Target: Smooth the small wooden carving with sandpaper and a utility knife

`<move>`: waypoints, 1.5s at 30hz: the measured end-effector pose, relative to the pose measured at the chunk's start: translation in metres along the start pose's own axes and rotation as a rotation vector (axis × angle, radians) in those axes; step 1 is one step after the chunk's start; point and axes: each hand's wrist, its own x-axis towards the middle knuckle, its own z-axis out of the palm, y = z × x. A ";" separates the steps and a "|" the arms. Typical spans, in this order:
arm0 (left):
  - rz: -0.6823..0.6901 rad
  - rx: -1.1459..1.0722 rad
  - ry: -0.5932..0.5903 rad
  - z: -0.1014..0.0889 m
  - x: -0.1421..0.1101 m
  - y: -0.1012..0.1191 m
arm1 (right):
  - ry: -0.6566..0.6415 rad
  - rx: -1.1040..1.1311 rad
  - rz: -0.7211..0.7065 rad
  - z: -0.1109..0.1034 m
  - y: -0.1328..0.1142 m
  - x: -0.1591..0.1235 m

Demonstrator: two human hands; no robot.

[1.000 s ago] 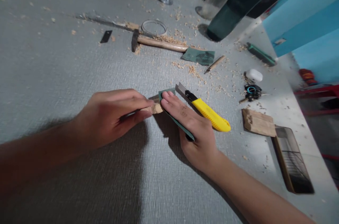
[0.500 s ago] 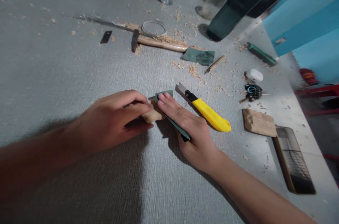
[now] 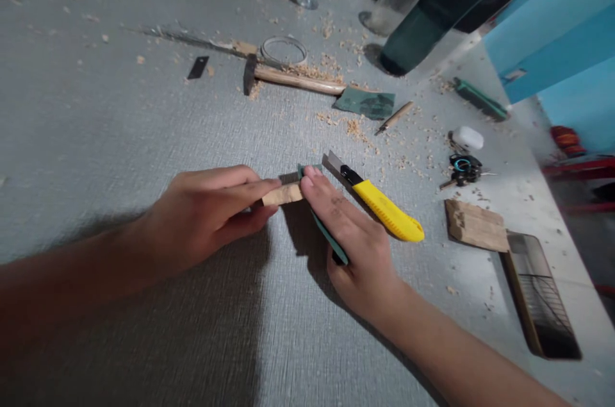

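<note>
A wood block (image 3: pixel 282 195), showing a narrower face than half a second ago, is pinched in the left hand (image 3: pixel 211 205) above the table (image 3: pixel 120 125). The right hand (image 3: pixel 358 240), fingers together, holds green sandpaper (image 3: pixel 329 238) at its end; a yellow knife (image 3: pixel 389 211) lies just beside, a hammer (image 3: pixel 298 80) beyond.

We recognise a woodworking spot, perhaps in a home: shavings (image 3: pixel 354 129), a hammer (image 3: pixel 298 81), a yellow knife (image 3: pixel 388 209) and a small wood piece (image 3: pixel 283 195) mark the craft; keys (image 3: pixel 464 170) and a dark bottle (image 3: pixel 418 25) on the grey table (image 3: pixel 158 118) look domestic.
</note>
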 end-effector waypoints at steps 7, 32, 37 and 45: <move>-0.014 -0.050 -0.041 0.001 0.000 -0.002 | -0.009 -0.046 -0.005 -0.001 -0.001 0.000; -0.022 -0.062 -0.054 -0.001 0.001 0.000 | -0.025 -0.140 -0.172 0.002 -0.004 0.000; -0.018 -0.057 -0.028 -0.001 0.001 -0.002 | 0.027 -0.121 -0.088 0.001 -0.005 0.001; -0.078 -0.049 -0.072 -0.003 0.004 0.001 | 0.025 -0.105 -0.080 0.000 -0.005 -0.001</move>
